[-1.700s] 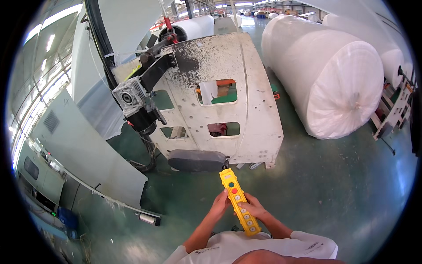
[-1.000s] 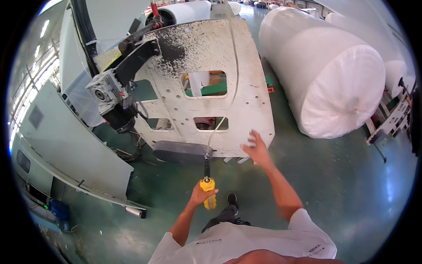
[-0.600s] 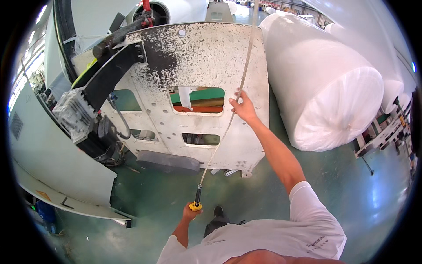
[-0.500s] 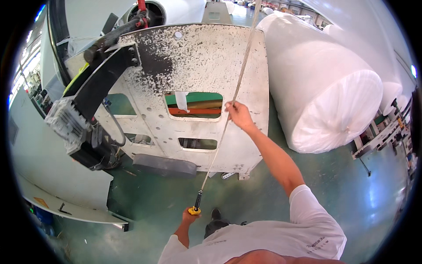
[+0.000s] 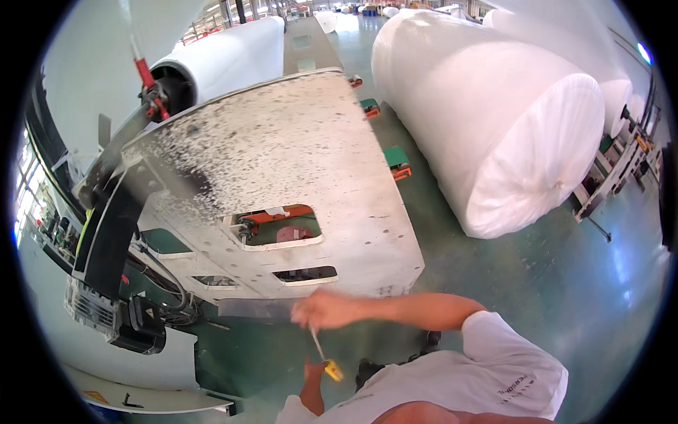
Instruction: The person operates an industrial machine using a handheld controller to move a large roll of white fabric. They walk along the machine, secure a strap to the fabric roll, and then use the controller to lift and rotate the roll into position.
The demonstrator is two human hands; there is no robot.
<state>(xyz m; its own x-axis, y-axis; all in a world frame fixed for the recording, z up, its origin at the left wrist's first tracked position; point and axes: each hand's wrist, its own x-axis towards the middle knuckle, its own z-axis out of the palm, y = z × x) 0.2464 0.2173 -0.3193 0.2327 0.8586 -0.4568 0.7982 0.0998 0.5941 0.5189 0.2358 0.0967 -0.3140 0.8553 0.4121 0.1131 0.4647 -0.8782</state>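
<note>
My left hand, low in the view, is closed at the side of a small yellow pendant control; most of its fingers are hidden. A pale cable runs up from the control to my right hand. The right hand is smeared by motion, but its fingers look curled around the cable. Just beyond it stands the lower edge of a large white machine side plate, with worn, chipped paint and cut-out openings.
A huge white wrapped roll lies to the right on the green floor. To the left, a motor hangs on a black bracket. A red shackle sits by another roll at the far left.
My right hand has come down and left along the cable, close to my left hand. The yellow control has moved lower and tilted. My view has shifted, putting the side plate further left.
</note>
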